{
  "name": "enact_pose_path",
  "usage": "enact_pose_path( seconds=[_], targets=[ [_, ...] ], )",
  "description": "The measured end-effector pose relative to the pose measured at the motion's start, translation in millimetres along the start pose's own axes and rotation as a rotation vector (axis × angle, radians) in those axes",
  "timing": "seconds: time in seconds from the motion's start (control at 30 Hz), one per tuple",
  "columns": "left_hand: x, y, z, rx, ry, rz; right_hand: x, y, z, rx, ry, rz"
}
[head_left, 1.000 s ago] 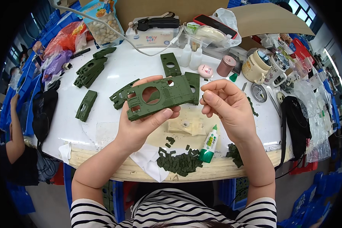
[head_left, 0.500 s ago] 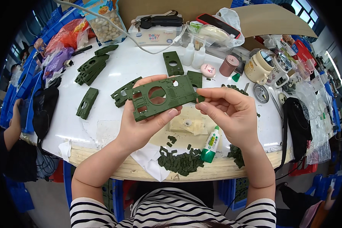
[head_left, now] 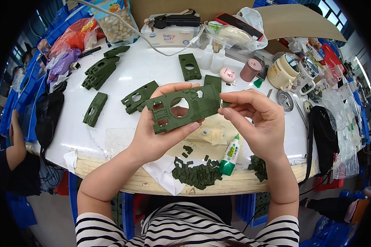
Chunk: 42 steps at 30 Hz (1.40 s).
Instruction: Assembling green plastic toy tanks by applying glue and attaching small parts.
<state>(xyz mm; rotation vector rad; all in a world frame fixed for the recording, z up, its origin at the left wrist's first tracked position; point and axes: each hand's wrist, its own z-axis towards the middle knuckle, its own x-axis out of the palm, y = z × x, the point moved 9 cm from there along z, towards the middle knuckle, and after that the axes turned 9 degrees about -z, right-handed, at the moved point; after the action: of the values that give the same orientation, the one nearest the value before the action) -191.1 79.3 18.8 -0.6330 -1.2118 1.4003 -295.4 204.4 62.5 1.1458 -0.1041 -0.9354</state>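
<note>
A white worktable [head_left: 76,136] spanned the field. Above its near half, the left hand [head_left: 156,136] was clamped, thumb against fingers, on a tilted green model hull [head_left: 198,108] with a round opening. Below lay a heap of dark green pieces [head_left: 196,175], just beside a green-and-white glue bottle [head_left: 230,156]. The right hand [head_left: 259,123], thumb and forefinger pinched together, gripped one small green part [head_left: 226,104] at the hull's right end; contact between the two was indeterminable.

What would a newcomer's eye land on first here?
Probably the dark green hull-like part, held up mid-picture by the left hand. At its right end, the right hand pinches a tiny green piece. Below, a heap of small green pieces lies beside a green-and-white bottle.
</note>
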Motion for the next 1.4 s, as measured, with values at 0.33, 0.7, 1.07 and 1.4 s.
enact_pose_path(
  seconds=[0.33, 0.7, 1.07, 1.4],
  targets=[
    [9, -2, -4, 0.120, 0.094, 0.101, 3, -12, -4, 0.211, 0.058, 0.211],
    [19, -6, -9, 0.200, 0.171, 0.175, 11, -22, -7, 0.346, 0.170, 0.343],
    [22, -5, -10, 0.209, 0.184, 0.167, 7, -19, -4, 0.069, 0.054, 0.100],
    [23, -4, -12, 0.215, 0.192, 0.187, 11, -22, -5, 0.129, 0.072, 0.175]
  ],
)
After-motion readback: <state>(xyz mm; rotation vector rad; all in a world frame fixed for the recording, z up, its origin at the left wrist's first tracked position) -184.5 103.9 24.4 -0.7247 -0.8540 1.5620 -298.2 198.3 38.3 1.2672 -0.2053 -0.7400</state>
